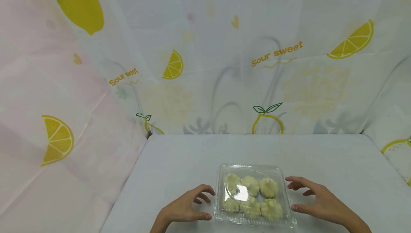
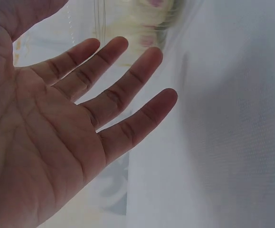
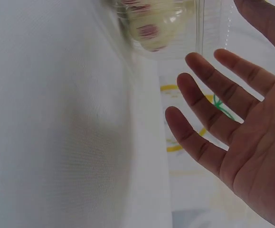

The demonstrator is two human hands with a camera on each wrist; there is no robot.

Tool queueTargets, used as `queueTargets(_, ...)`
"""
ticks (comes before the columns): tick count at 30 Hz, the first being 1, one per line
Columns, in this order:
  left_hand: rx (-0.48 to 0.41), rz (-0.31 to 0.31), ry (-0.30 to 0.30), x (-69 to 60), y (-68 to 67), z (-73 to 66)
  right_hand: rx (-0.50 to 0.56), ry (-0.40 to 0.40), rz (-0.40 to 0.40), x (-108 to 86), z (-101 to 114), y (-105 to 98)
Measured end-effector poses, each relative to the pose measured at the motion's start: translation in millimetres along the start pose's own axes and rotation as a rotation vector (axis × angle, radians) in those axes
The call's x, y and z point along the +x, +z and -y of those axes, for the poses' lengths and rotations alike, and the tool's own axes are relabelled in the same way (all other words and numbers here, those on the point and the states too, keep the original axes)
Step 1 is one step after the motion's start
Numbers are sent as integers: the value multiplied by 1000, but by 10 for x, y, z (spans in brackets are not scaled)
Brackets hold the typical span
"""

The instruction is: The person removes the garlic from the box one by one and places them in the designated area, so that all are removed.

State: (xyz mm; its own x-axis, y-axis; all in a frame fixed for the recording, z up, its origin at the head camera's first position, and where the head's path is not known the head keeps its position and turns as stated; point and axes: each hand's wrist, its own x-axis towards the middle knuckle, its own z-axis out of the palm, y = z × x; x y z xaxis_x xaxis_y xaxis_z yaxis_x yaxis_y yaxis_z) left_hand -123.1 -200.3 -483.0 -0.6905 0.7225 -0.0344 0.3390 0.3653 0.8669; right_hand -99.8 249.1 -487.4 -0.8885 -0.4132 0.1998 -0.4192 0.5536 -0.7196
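A clear plastic clamshell box lies flat on the table with its lid down. Inside are several pale cream, lobed, flower-like pieces, whose exact kind I cannot tell. From the side, the right wrist view shows purple patches on one such piece. My left hand is just left of the box, fingers and thumb spread and loosely bent, holding nothing. Opposite it, my right hand stands close to the box's right side in the same loose pose. In the right wrist view, a gap separates its fingertips from the box.
The white table meets a hanging cloth printed with lemons and lettering at its back edge. Similar cloth drapes along the left side and also at the right. Light glares off the box lid.
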Motion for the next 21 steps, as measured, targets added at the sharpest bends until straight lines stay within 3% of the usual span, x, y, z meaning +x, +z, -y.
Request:
queueTargets(9, -79, 15, 14, 14, 53, 22, 65, -75, 27, 0, -25, 21)
queueTargets(21, -155, 37, 3, 20, 106, 13, 109, -23, 74, -10, -60, 22)
